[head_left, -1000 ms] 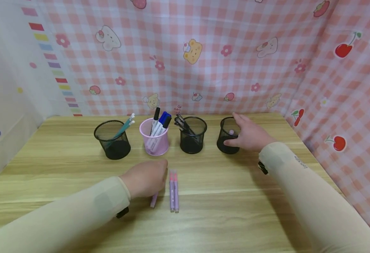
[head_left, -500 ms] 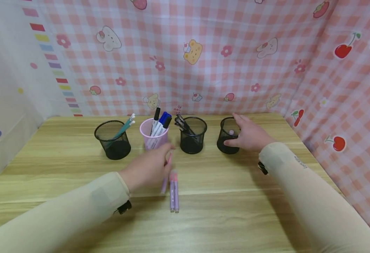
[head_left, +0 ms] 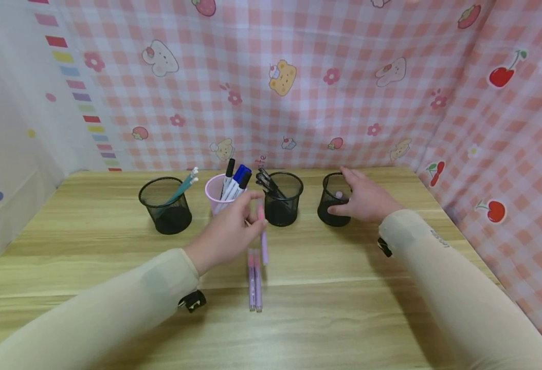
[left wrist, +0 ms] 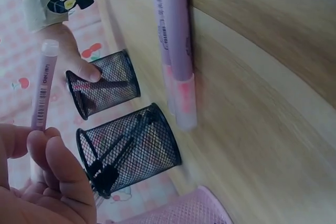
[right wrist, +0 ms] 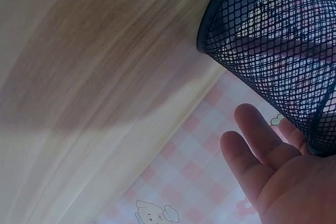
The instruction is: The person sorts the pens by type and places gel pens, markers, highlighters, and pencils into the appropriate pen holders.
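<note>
My left hand (head_left: 229, 231) pinches a purple highlighter with a pink tip (head_left: 264, 246) between thumb and fingers, raised over the table. In the left wrist view the barrel end of this highlighter (left wrist: 43, 87) points away from the fingertips. Below the hand, two similar highlighters (head_left: 255, 288) lie side by side. At the right, my right hand (head_left: 370, 198) holds a black mesh pen holder (head_left: 333, 215), thumb at the front and fingers behind. A purple highlighter (right wrist: 283, 46) shows through the mesh inside it.
Left of that holder stand a black mesh holder (head_left: 281, 213) with black pens, a pink holder (head_left: 214, 192) with whiteboard markers, and another black holder (head_left: 171, 218) with teal pencils. A checked curtain (head_left: 252, 118) hangs behind the wooden table (head_left: 322, 318).
My left hand has lifted the highlighter off the table and carried it up and to the right, past the two lying ones. My right hand has stayed at the pen holder.
</note>
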Tool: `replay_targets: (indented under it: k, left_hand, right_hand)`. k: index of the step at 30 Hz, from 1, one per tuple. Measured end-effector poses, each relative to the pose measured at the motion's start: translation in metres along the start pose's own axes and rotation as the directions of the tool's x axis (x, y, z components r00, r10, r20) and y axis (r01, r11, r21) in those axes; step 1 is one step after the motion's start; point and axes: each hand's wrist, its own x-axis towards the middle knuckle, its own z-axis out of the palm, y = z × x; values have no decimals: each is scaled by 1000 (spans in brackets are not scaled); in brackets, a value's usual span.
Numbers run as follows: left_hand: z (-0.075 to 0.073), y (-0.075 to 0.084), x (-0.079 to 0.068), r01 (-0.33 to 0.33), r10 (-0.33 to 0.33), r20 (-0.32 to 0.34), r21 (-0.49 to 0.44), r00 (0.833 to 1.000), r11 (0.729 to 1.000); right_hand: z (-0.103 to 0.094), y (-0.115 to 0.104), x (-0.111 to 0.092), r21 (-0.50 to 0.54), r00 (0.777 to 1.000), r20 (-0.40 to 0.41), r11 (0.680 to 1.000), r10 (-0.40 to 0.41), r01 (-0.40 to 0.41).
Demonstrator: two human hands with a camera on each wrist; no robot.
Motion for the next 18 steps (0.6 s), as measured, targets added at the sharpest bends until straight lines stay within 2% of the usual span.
replay_targets:
  k: [8,18]
  left_hand:
    - [6,3,8,-3,-4,-51,-139,999,990]
    - [19,9,22,0,-47,-146,-303,988,953]
  right_hand:
    - [0,0,1,3,1000,-3,1000,-5,5]
    - [1,1,1,4,1000,-3,1000,-3,3]
